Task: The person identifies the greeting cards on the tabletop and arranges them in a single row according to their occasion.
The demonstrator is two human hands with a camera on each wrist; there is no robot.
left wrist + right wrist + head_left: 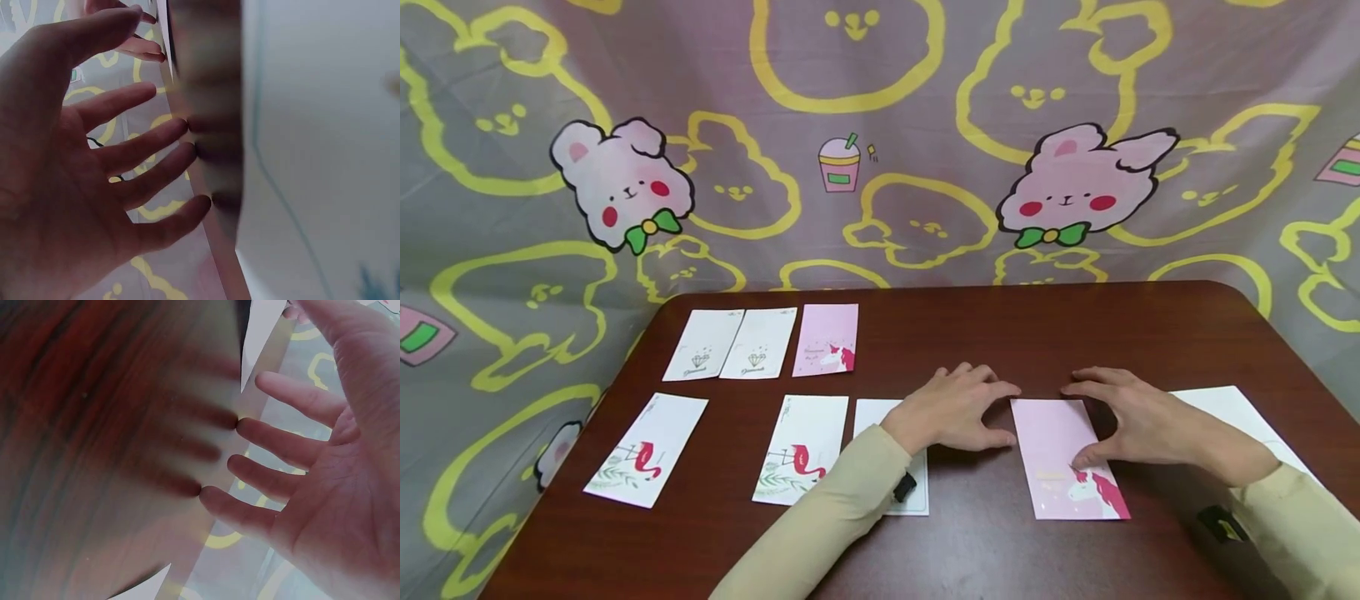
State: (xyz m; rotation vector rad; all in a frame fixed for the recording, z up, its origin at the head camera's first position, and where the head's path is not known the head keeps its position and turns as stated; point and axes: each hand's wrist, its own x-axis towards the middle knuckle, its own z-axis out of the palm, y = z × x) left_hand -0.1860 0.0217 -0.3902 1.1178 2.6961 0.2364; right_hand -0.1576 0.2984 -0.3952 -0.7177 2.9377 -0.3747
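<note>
A pink unicorn card (1060, 458) lies flat on the dark brown table (985, 542) between the two hands. My left hand (951, 408) is at the card's left edge, fingers spread and thumb pointing at it; in the left wrist view the left hand (94, 162) holds nothing and some fingertips meet the table. My right hand (1142, 421) stands over the card's right edge, its thumb at the card's surface. In the right wrist view the right hand (312, 481) has spread fingers, some tips on the table. The left forearm partly covers a white card with a thin border (874, 412).
Along the back left lie two white diamond cards (703, 342) (758, 342) and another pink unicorn card (826, 337). Two flamingo cards (647, 446) (802, 446) lie in front of them. Another white card (1240, 417) lies partly under the right forearm. A patterned curtain (910, 150) hangs behind.
</note>
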